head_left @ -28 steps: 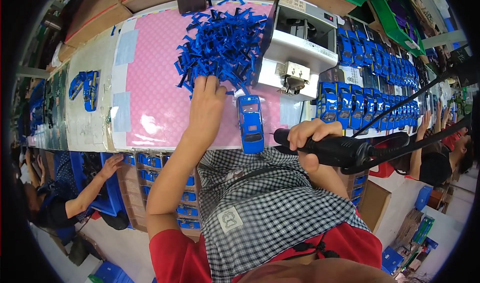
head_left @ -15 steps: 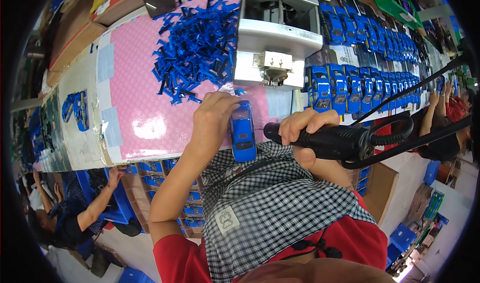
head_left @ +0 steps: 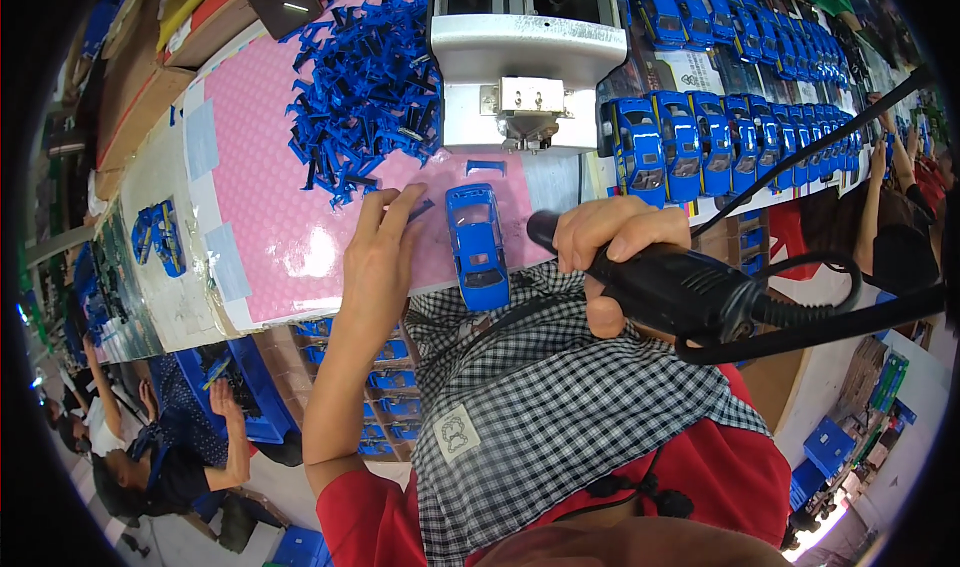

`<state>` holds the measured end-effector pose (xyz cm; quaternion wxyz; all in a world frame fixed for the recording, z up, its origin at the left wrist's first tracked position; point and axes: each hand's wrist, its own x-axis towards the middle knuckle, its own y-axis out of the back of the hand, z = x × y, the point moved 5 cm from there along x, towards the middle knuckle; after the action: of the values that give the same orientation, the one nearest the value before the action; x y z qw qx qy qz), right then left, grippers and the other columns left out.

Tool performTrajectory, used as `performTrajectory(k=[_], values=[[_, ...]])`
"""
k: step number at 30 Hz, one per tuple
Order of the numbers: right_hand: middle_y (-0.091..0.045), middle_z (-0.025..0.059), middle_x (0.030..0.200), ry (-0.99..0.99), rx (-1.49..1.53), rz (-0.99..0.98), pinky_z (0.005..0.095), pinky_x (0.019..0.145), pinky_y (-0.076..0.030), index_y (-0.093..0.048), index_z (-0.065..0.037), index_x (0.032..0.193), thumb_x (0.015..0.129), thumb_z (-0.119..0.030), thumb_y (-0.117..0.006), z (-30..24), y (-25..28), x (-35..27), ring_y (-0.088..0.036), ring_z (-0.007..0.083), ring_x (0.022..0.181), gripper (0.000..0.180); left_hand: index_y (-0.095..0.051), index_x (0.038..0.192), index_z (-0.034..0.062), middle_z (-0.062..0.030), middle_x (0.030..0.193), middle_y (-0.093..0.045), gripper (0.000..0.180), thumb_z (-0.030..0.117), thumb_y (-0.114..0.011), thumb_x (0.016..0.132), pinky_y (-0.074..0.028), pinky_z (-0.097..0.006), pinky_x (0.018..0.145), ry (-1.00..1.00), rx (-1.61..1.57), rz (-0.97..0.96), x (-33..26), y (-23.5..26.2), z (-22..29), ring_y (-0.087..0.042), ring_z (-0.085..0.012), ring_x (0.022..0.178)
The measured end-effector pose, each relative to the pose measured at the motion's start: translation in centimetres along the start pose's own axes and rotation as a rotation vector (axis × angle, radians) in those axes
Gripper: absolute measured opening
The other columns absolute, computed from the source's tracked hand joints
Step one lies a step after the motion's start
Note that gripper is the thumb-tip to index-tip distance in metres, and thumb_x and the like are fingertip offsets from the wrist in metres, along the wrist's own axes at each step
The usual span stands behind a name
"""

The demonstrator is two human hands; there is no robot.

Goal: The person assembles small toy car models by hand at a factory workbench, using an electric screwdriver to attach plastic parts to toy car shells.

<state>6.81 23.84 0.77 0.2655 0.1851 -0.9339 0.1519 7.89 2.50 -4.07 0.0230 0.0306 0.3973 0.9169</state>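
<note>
A blue toy car (head_left: 474,232) lies on the pink mat, its near end overhanging the table's front edge and no hand on it. To its left, my left hand (head_left: 378,252) has bent fingers at a small blue plastic strip (head_left: 422,210), which appears pinched at the fingertips; the thumb is mostly hidden. Another blue strip (head_left: 486,167) rests just beyond the car. My right hand (head_left: 622,239) is wrapped round a black corded electric screwdriver (head_left: 680,285), whose nose points left toward the car.
A heap of blue strips (head_left: 365,92) covers the mat's far left. Straight ahead stands a grey metal machine (head_left: 530,52). Rows of blue toy cars (head_left: 683,147) fill the right side. The screwdriver's black cable (head_left: 840,322) runs off right. Other people work at both sides.
My left hand has let go of the car and moved left to a small blue strip. A strip now shows beyond the car. The right hand still grips the screwdriver.
</note>
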Motion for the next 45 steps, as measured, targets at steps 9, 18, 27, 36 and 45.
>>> performTrajectory(k=[9,18,27,36,45], values=[[-0.056,0.0136,0.085,0.158,0.012,-0.016,0.0287,0.063,-0.047,-0.045,-0.006,0.104,0.070,-0.003,-0.075,2.8,-3.6,4.4,-0.057,0.0203,0.069,0.046,-0.061,0.106,0.0036,-0.0137,0.093,-0.059,0.033,-0.008,-0.055,0.077,-0.050,-0.040,0.068,-0.097,0.047,-0.065,-0.4,0.3,-1.8,-0.060,-0.0319,0.083],[-0.056,0.0116,0.085,0.128,-0.142,-0.056,0.0381,0.065,-0.050,-0.041,-0.008,0.102,0.079,-0.028,-0.076,2.2,-1.8,2.6,-0.057,0.0230,0.067,0.046,-0.064,0.103,0.0029,-0.0130,0.103,-0.057,0.032,-0.007,-0.054,0.073,-0.049,-0.034,0.077,-0.422,0.040,-0.208,0.1,1.9,-1.0,-0.057,-0.0283,0.095],[-0.059,0.0142,0.078,0.328,-0.239,-0.217,0.0408,0.066,-0.053,-0.043,-0.007,0.099,0.071,-0.023,-0.081,1.1,-4.7,3.9,-0.062,0.0277,0.070,0.049,-0.064,0.092,0.0021,-0.0109,0.100,-0.058,0.023,-0.002,-0.063,0.070,-0.049,-0.035,0.078,-0.378,0.159,-0.074,0.0,2.4,-2.3,-0.056,-0.0269,0.094],[-0.057,0.0105,0.076,0.262,-0.237,-0.079,0.0392,0.062,-0.052,-0.040,-0.007,0.102,0.075,-0.029,-0.078,1.8,-3.4,3.4,-0.059,0.0230,0.064,0.051,-0.066,0.090,0.0013,-0.0095,0.084,-0.061,0.019,0.000,-0.070,0.071,-0.047,-0.035,0.068,-0.326,-0.164,0.113,1.7,0.9,0.9,-0.057,-0.0267,0.079],[-0.061,0.0124,0.079,0.184,-0.161,-0.033,0.0362,0.064,-0.049,-0.046,-0.006,0.100,0.068,-0.016,-0.082,0.6,0.9,-0.4,-0.061,0.0253,0.072,0.049,-0.067,0.089,0.0023,-0.0092,0.082,-0.058,0.019,-0.001,-0.069,0.070,-0.047,-0.035,0.066,-0.333,0.018,0.034,2.3,-0.9,1.8,-0.055,-0.0258,0.079]])
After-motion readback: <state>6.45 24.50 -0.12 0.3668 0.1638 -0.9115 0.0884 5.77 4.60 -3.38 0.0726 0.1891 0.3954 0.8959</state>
